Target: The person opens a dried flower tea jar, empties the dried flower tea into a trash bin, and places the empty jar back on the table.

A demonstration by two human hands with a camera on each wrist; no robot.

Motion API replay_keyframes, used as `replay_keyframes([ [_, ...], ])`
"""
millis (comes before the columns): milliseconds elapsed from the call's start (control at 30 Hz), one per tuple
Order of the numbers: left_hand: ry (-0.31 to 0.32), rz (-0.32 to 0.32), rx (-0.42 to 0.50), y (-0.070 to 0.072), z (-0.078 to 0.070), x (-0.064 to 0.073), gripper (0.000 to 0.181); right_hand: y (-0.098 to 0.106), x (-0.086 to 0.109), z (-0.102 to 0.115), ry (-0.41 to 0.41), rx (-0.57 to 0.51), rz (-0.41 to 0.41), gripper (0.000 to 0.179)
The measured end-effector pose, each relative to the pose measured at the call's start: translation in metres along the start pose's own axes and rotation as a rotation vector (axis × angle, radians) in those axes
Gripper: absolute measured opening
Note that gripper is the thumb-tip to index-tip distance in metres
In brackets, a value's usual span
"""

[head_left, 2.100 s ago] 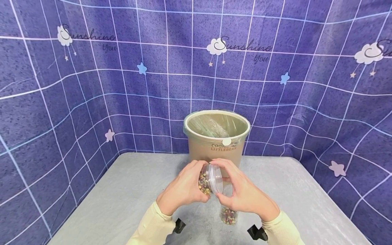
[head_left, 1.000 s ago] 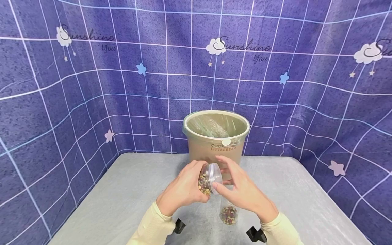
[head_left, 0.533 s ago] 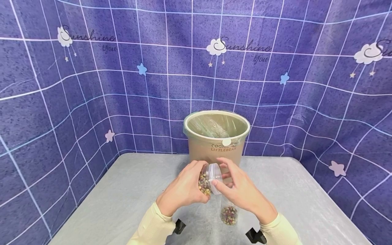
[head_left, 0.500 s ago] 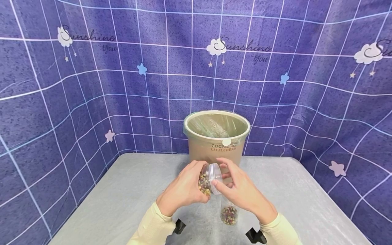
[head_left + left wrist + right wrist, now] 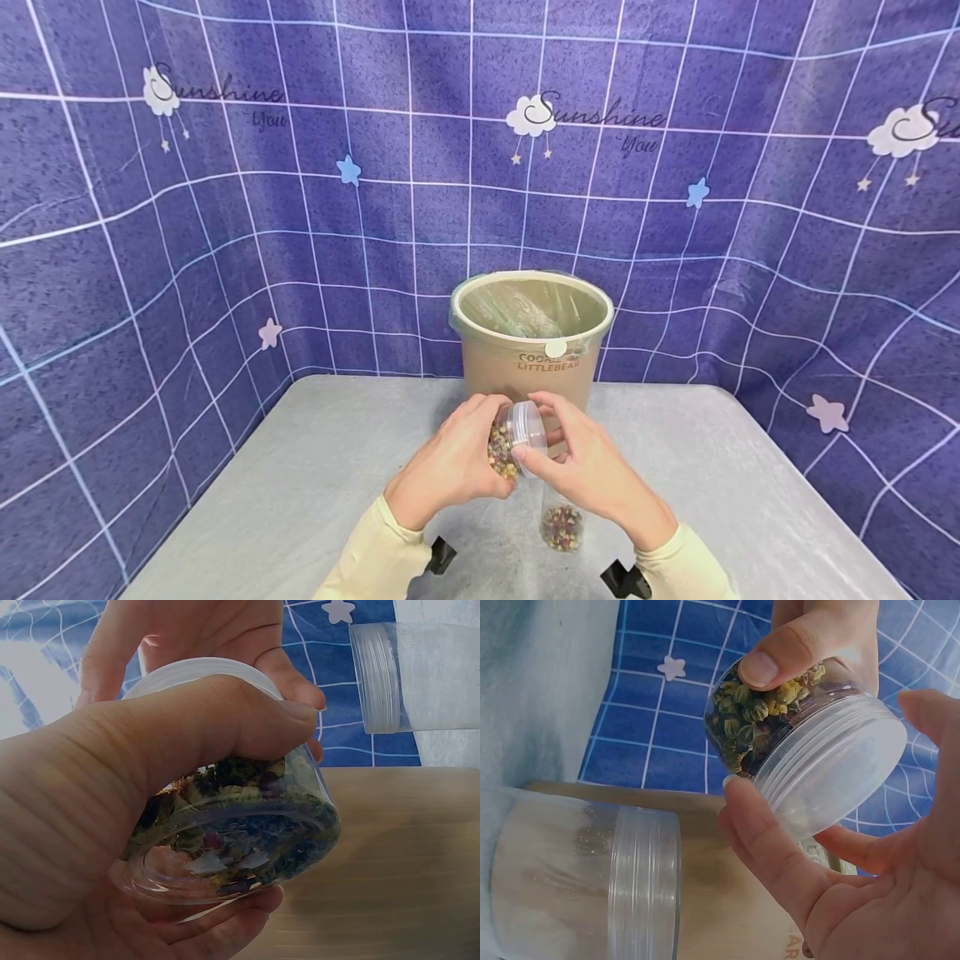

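Note:
My left hand (image 5: 448,460) grips a clear round jar (image 5: 500,457) of dried flower buds, tilted on its side above the table. Its clear ribbed screw lid (image 5: 840,769) points to the right. Around that lid my right hand (image 5: 594,468) curls, with the thumb on the near side and the index finger at the upper edge in the head view. From the left wrist, the jar's base (image 5: 232,859) faces the camera, the left thumb lying across its wall. A second clear jar (image 5: 562,527), part filled with similar buds, stands upright below the right hand, which hides its top.
Behind the hands stands a beige bin (image 5: 487,367) with a translucent liner (image 5: 517,310) folded over its rim. The grey table (image 5: 337,467) runs back to a blue gridded curtain (image 5: 375,275) on its far side and both flanks.
The right hand's fingers were on the lid, spread away from it, and have since come back in around it. The left hand and its jar have stayed nearly still.

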State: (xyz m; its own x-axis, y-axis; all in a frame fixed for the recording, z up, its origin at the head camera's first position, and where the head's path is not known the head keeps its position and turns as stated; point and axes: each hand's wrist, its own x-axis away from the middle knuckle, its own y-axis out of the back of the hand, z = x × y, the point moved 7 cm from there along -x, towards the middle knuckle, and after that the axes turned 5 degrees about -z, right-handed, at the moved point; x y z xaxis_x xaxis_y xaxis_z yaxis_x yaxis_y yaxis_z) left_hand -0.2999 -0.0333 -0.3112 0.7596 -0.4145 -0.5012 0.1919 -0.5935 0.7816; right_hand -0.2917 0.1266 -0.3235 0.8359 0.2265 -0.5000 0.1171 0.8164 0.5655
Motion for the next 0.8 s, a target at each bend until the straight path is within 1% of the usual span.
replay_keyframes([
  [500, -0.031, -0.018, -0.007, 0.0004, -0.0019, -0.0003, 0.084, -0.0005, 0.0006, 0.0009, 0.007, -0.017, 0.002, 0.065],
  [800, -0.019, -0.011, 0.002, 0.0001, -0.0005, -0.0008, 0.085, -0.0014, 0.0000, 0.0016, 0.029, -0.032, 0.000, 0.065],
])
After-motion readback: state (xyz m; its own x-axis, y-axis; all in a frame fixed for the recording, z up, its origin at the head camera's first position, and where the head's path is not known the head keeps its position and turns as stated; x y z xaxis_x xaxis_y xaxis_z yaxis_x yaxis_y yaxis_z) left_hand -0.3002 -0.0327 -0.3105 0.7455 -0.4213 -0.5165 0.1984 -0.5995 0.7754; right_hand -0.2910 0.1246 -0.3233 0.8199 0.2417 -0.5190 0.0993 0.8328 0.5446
